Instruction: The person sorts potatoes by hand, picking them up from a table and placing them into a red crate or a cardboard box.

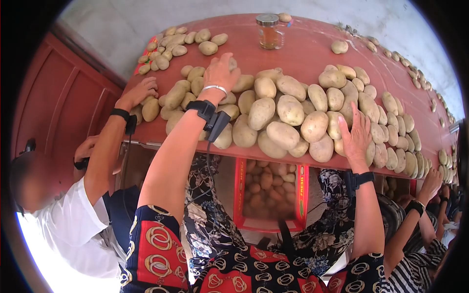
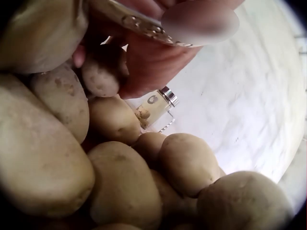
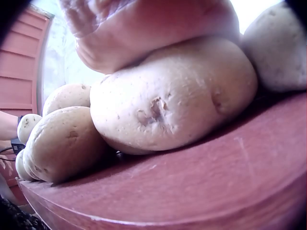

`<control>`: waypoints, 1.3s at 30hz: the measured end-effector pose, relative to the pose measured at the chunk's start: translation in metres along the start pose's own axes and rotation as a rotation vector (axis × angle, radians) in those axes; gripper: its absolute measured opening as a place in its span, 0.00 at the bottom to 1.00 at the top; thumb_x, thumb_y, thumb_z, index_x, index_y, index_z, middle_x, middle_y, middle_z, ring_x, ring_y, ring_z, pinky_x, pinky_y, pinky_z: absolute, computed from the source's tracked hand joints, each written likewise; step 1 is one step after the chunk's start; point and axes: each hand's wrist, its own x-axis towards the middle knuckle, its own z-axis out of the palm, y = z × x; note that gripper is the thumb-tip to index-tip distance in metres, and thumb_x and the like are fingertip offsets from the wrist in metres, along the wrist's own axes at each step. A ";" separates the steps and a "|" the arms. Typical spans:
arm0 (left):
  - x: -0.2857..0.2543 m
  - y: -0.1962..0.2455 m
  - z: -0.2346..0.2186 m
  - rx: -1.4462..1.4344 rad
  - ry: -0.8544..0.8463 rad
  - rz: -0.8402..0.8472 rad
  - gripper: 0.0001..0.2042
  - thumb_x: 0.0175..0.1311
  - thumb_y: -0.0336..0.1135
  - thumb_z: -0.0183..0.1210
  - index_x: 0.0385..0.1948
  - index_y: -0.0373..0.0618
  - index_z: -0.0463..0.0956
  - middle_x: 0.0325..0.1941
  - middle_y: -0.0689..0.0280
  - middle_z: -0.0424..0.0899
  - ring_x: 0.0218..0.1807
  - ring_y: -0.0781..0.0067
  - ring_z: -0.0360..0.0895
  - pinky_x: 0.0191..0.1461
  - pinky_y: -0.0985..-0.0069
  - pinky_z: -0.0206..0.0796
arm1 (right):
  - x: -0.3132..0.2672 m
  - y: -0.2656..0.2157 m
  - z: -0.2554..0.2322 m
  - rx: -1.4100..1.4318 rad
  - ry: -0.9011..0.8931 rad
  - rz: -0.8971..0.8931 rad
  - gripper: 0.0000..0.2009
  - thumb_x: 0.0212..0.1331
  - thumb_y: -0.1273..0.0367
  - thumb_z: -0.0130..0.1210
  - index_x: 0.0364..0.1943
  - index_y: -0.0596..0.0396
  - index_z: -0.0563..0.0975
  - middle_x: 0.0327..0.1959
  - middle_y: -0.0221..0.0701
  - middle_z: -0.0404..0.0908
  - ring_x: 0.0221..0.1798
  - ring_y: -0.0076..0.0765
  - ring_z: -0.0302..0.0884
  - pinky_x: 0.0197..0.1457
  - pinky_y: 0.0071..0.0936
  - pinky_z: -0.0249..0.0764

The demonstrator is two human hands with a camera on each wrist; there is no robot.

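From the head camera, a red table [image 1: 303,53] is heaped with potatoes, and the person reaches up onto it with both arms. The left hand [image 1: 221,73] lies far up the pile, its fingers curled over a small potato [image 1: 232,63] that is mostly hidden under them. The right hand [image 1: 355,136] lies flat, fingers straight and spread, on the potatoes at the near edge of the table, pressing on a large potato [image 1: 342,145] of which only a strip shows beside the palm. A glass jar with a metal lid [image 1: 267,30] stands at the far side of the table, well apart from both hands. Another person's hand [image 1: 141,92] rests on the potatoes at the left end, and a red crate of potatoes [image 1: 267,195] sits below the table edge. In the left wrist view, the left hand [image 2: 153,62] cups the small potato [image 2: 100,72] from above, fingers bent round it, with bigger potatoes crowded beneath and the jar [image 2: 154,106] lying beyond. In the right wrist view, the right hand [image 3: 153,28] presses down on top of the large potato [image 3: 172,96], which rests on the red table [image 3: 201,187] touching another potato [image 3: 62,143] beside it; the fingers themselves are out of sight here.
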 end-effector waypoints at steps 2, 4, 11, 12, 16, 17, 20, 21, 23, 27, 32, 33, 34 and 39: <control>0.000 0.011 -0.002 -0.055 -0.040 0.058 0.26 0.55 0.44 0.55 0.57 0.52 0.65 0.57 0.49 0.69 0.57 0.51 0.69 0.58 0.63 0.62 | -0.001 0.000 0.001 0.006 0.000 0.004 0.35 0.53 0.41 0.45 0.65 0.35 0.57 0.64 0.35 0.61 0.69 0.55 0.46 0.64 0.58 0.44; 0.000 0.018 0.005 -0.113 -0.077 0.110 0.26 0.56 0.45 0.53 0.58 0.50 0.64 0.59 0.49 0.68 0.59 0.51 0.67 0.60 0.63 0.61 | 0.000 0.000 0.000 0.002 0.002 -0.010 0.35 0.53 0.41 0.45 0.65 0.35 0.57 0.64 0.35 0.60 0.69 0.55 0.46 0.64 0.58 0.44; -0.007 0.012 0.030 -0.375 -0.276 -0.019 0.29 0.64 0.49 0.39 0.62 0.39 0.57 0.63 0.49 0.65 0.66 0.53 0.59 0.69 0.69 0.48 | -0.001 -0.001 -0.001 -0.014 -0.003 0.010 0.35 0.53 0.40 0.44 0.65 0.35 0.58 0.63 0.35 0.61 0.69 0.55 0.46 0.64 0.58 0.45; -0.002 0.007 0.030 -0.418 -0.297 -0.025 0.28 0.64 0.49 0.39 0.61 0.39 0.58 0.63 0.50 0.65 0.66 0.54 0.59 0.68 0.69 0.48 | 0.000 0.000 0.001 -0.024 0.006 0.007 0.35 0.53 0.40 0.44 0.65 0.35 0.58 0.63 0.35 0.62 0.69 0.55 0.46 0.64 0.58 0.45; -0.005 -0.003 0.014 -0.547 -0.109 -0.026 0.27 0.65 0.51 0.39 0.58 0.40 0.64 0.61 0.51 0.67 0.64 0.53 0.61 0.67 0.68 0.50 | -0.001 -0.001 0.001 -0.024 0.006 0.006 0.35 0.53 0.41 0.44 0.65 0.36 0.58 0.63 0.35 0.62 0.68 0.55 0.47 0.64 0.58 0.45; -0.006 -0.006 0.003 -0.467 -0.011 -0.010 0.23 0.67 0.48 0.41 0.53 0.40 0.67 0.55 0.52 0.73 0.58 0.58 0.69 0.62 0.69 0.57 | -0.001 -0.001 0.001 -0.018 0.005 0.006 0.35 0.53 0.41 0.44 0.65 0.36 0.58 0.63 0.35 0.62 0.68 0.55 0.47 0.64 0.58 0.45; -0.029 -0.020 -0.028 -0.921 0.171 -0.063 0.18 0.68 0.43 0.41 0.51 0.41 0.70 0.50 0.58 0.77 0.53 0.66 0.73 0.56 0.71 0.62 | -0.001 0.001 0.001 -0.009 0.030 -0.006 0.34 0.53 0.41 0.45 0.64 0.36 0.59 0.62 0.36 0.63 0.68 0.56 0.47 0.64 0.59 0.45; -0.044 -0.020 -0.037 -0.904 0.227 -0.049 0.17 0.68 0.42 0.42 0.50 0.41 0.70 0.48 0.58 0.78 0.51 0.68 0.74 0.53 0.73 0.64 | -0.001 0.002 0.001 0.006 0.043 -0.033 0.34 0.54 0.41 0.44 0.64 0.37 0.59 0.62 0.37 0.64 0.68 0.57 0.47 0.63 0.59 0.45; -0.078 -0.014 -0.054 -0.917 0.296 -0.032 0.15 0.68 0.39 0.43 0.45 0.40 0.72 0.41 0.62 0.79 0.44 0.73 0.75 0.47 0.77 0.66 | 0.001 0.011 0.007 0.034 0.078 -0.087 0.34 0.54 0.40 0.44 0.64 0.37 0.59 0.62 0.37 0.64 0.68 0.58 0.47 0.63 0.60 0.45; -0.155 -0.008 -0.038 -1.011 0.066 -0.090 0.11 0.67 0.34 0.46 0.40 0.38 0.75 0.34 0.65 0.81 0.36 0.78 0.76 0.40 0.81 0.66 | 0.004 0.021 0.014 0.028 0.086 -0.092 0.34 0.55 0.40 0.44 0.64 0.37 0.60 0.63 0.34 0.64 0.67 0.58 0.50 0.63 0.62 0.44; -0.225 -0.030 0.040 -0.972 -0.635 -0.228 0.09 0.63 0.30 0.52 0.44 0.44 0.75 0.38 0.66 0.81 0.39 0.79 0.78 0.41 0.82 0.69 | 0.015 0.013 0.015 -0.139 0.120 -0.114 0.31 0.58 0.42 0.39 0.63 0.38 0.61 0.60 0.34 0.67 0.62 0.46 0.60 0.66 0.39 0.52; -0.233 -0.037 0.060 -1.057 -0.708 -0.258 0.11 0.62 0.31 0.53 0.44 0.43 0.75 0.38 0.66 0.81 0.41 0.79 0.77 0.42 0.82 0.69 | 0.019 0.013 0.015 -0.095 0.094 -0.113 0.32 0.57 0.41 0.39 0.63 0.37 0.61 0.60 0.35 0.67 0.62 0.46 0.59 0.66 0.39 0.52; -0.240 -0.049 0.082 -1.060 -0.712 -0.272 0.11 0.62 0.31 0.53 0.44 0.43 0.75 0.38 0.66 0.81 0.41 0.79 0.77 0.42 0.82 0.69 | 0.019 0.012 0.016 -0.048 0.067 -0.108 0.32 0.57 0.40 0.38 0.63 0.37 0.62 0.60 0.36 0.67 0.63 0.45 0.59 0.66 0.39 0.53; -0.258 -0.076 0.190 -0.552 -0.829 -0.332 0.18 0.55 0.39 0.51 0.48 0.48 0.73 0.47 0.57 0.79 0.51 0.58 0.75 0.56 0.69 0.65 | 0.017 0.012 0.010 -0.054 0.082 -0.118 0.32 0.58 0.41 0.39 0.63 0.39 0.62 0.60 0.39 0.67 0.64 0.47 0.58 0.66 0.37 0.53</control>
